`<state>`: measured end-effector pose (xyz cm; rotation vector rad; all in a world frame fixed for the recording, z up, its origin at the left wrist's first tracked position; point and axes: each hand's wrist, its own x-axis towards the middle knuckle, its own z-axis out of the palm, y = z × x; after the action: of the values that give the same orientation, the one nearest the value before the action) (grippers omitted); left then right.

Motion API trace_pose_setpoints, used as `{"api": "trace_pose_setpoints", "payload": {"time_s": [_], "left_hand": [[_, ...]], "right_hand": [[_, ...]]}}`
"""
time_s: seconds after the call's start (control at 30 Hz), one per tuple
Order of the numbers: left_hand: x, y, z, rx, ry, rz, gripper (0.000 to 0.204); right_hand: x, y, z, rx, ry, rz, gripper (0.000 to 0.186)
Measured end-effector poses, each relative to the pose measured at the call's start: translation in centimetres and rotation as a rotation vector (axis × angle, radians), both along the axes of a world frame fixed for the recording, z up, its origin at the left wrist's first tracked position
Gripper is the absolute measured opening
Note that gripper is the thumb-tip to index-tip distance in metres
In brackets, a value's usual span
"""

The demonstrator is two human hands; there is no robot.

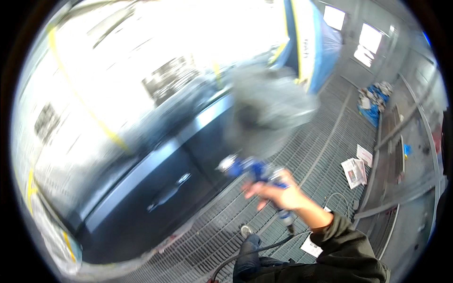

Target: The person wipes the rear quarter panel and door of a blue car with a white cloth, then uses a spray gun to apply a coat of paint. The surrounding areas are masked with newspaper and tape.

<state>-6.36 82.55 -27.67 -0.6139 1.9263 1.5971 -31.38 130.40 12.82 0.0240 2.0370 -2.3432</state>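
My right hand (281,191) is wrapped round the handle of a blue and silver spray gun (255,170). Its nozzle points left, toward a dark blue-grey car door (137,207) with a door handle (169,192). Above the gun is a large, motion-blurred grey translucent shape (273,108), apparently its paint cup. From the base of the grip a dark air hose (257,250) runs down to the lower edge. A small skin-toned sliver beside the hose there may be my left hand (213,281); its fingers are hidden.
Clear masking film and yellow tape (87,101) cover the car's upper part, with blue-white masking (309,52) farther along. Underfoot is a grated floor (325,151). Printed sheets (354,172) and a heap of crumpled sheeting (373,101) lie by the right-hand wall (401,155).
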Motion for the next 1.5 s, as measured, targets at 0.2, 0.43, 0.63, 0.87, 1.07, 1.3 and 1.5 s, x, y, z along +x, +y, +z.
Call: {"api": "trace_pose_setpoints", "payload": {"time_s": [0.2,0.43,0.63,0.87,1.07,1.3,1.5], "left_hand": [[-7.2,5.5,5.2,-0.289,-0.149,-0.131,0.048],[-9.1,14.2,9.3,-0.457,-0.013,-0.24,0.05],[-9.0,27.2,9.6,-0.494,0.18,-0.287,0.038],[-8.2,43.6,9.6,-0.519,0.288,-0.216,0.031],[-4.1,46.1,5.4,-0.564,0.349,-0.231,0.029],[3.2,38.4,0.9,-0.65,0.292,0.17,0.029],[7.5,32.4,2.0,-0.695,0.1,0.384,0.033]], "right_hand": [[-4.7,-0.4,-2.4,-0.178,-0.027,0.425,0.045],[-5.8,10.2,-3.7,-0.107,-0.053,0.284,0.054],[-4.9,26.0,-3.4,-0.051,0.008,-0.143,0.017],[-3.6,39.7,-5.9,0.235,0.173,-0.709,0.028],[-2.4,40.6,-10.1,0.387,0.242,-0.756,0.017],[-0.3,25.0,-14.9,0.147,0.024,-0.142,0.018],[-1.9,16.4,-19.8,-0.042,-0.06,0.577,0.017]]}}
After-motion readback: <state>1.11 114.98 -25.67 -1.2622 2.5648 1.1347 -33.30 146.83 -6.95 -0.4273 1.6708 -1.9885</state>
